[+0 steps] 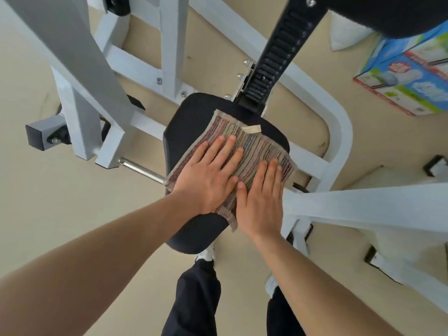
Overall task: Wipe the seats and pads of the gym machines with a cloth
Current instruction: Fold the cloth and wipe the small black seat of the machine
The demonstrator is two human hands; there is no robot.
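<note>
A black padded seat (191, 122) of a white-framed gym machine sits in the middle of the view. A striped, multicoloured cloth (257, 146) lies spread flat over its right half, a small tag showing at its far edge. My left hand (208, 175) presses flat on the cloth's near left part, fingers spread. My right hand (263, 197) lies flat beside it on the cloth's near right edge, partly past the seat's rim. Both palms are down; neither hand grips the cloth.
A black notched adjustment post (278, 59) rises behind the seat toward a black back pad (388, 13). White frame bars (363, 204) run on both sides. A chrome rod (140, 169) sticks out left of the seat. A printed cardboard box (407, 76) lies on the beige floor.
</note>
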